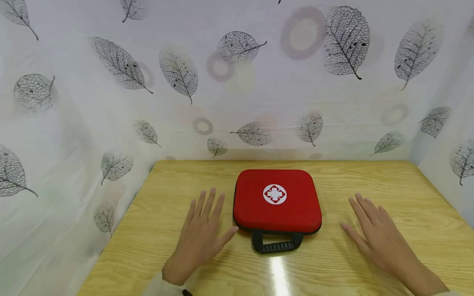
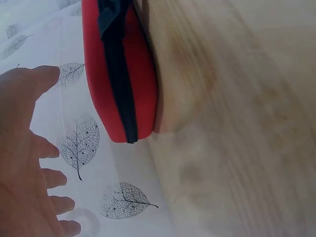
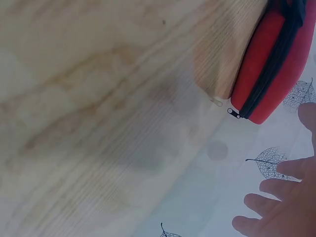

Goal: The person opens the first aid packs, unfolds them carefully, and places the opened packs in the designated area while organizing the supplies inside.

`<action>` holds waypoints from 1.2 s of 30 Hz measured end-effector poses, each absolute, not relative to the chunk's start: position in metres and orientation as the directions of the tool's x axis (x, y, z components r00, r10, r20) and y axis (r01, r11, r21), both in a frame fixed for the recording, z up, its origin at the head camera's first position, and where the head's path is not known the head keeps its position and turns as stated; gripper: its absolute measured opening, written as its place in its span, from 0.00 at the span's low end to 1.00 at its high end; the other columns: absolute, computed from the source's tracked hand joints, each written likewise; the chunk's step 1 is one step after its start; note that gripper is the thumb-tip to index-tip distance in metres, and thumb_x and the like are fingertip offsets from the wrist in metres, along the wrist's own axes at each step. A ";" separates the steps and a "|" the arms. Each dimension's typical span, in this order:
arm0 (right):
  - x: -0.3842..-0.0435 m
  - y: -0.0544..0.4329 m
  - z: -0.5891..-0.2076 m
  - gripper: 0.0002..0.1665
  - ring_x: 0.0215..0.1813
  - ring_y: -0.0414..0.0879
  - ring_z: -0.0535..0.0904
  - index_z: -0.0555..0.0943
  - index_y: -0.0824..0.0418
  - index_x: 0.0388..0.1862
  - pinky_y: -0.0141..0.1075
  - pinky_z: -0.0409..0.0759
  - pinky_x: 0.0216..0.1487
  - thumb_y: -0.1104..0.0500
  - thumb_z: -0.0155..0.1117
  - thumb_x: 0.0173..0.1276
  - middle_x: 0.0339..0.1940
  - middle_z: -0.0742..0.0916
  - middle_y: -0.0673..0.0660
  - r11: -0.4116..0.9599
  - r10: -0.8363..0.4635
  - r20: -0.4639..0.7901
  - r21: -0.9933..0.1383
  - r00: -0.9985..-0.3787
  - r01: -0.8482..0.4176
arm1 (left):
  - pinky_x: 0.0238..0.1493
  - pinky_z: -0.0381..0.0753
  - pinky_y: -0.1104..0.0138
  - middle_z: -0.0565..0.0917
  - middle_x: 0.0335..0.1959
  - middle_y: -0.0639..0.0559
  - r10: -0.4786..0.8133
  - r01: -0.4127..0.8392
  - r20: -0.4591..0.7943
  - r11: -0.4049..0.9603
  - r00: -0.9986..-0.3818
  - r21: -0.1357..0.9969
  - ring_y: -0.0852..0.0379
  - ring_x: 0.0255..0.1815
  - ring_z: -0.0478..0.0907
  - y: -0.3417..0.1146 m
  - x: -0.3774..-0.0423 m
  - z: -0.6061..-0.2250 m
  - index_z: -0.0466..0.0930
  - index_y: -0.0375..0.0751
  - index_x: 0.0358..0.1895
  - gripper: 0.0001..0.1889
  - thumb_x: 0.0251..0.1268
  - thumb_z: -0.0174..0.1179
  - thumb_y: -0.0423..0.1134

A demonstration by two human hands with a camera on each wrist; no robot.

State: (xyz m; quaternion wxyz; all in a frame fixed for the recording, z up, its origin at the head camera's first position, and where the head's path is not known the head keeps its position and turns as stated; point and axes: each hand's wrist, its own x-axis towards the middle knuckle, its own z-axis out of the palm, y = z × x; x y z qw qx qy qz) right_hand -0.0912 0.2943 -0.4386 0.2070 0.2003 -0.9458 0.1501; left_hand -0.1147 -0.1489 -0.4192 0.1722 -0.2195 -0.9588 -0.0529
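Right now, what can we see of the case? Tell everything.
The case is red, round-cornered and looks fabric-covered, with a white cross emblem on top. A dark zip, seemingly closed, runs along its side. It lies flat on the table, black handle at its near edge, between left hand and right hand; neither grips it.

The underside and inside of the red case point(image 1: 255, 216) are hidden. Left of and nearer than the case, the head view's lower edge cuts off a pale sleeve point(image 1: 159, 285) behind the left hand point(image 1: 201, 238); a dark bit point(image 1: 187, 292) at its cuff is too small to identify. On the case's right, the right hand point(image 1: 383, 242) shows only a sliver of cuff. The tabletop point(image 1: 148, 230) runs out of view before the case. Both wrist views crop the case and blur the wood grain beside it.
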 end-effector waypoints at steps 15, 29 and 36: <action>-0.140 0.291 -0.428 0.41 0.67 0.76 0.66 0.62 0.75 0.75 0.70 0.67 0.59 0.52 0.64 0.75 0.71 0.70 0.78 0.813 -0.293 0.304 -0.419 -0.907 -0.404 | 0.79 0.47 0.46 0.51 0.82 0.41 0.473 0.511 0.237 0.849 -0.849 0.135 0.38 0.82 0.45 -0.126 -0.163 -0.407 0.51 0.43 0.82 0.46 0.72 0.49 0.68; -0.185 0.283 -0.427 0.31 0.59 0.73 0.74 0.66 0.81 0.69 0.66 0.73 0.56 0.65 0.63 0.73 0.63 0.74 0.80 0.777 -0.335 0.265 -0.466 -0.904 -0.425 | 0.78 0.52 0.49 0.60 0.80 0.44 0.565 0.601 0.228 0.786 -0.793 0.145 0.39 0.79 0.53 -0.088 -0.190 -0.400 0.54 0.46 0.81 0.45 0.70 0.50 0.69; -0.204 0.281 -0.432 0.28 0.58 0.73 0.76 0.69 0.78 0.68 0.65 0.77 0.54 0.66 0.62 0.74 0.63 0.75 0.78 0.747 -0.308 0.220 -0.547 -0.926 -0.378 | 0.77 0.56 0.49 0.60 0.80 0.46 0.615 0.642 0.196 0.752 -0.764 0.146 0.42 0.80 0.54 -0.065 -0.195 -0.402 0.58 0.48 0.80 0.43 0.69 0.51 0.69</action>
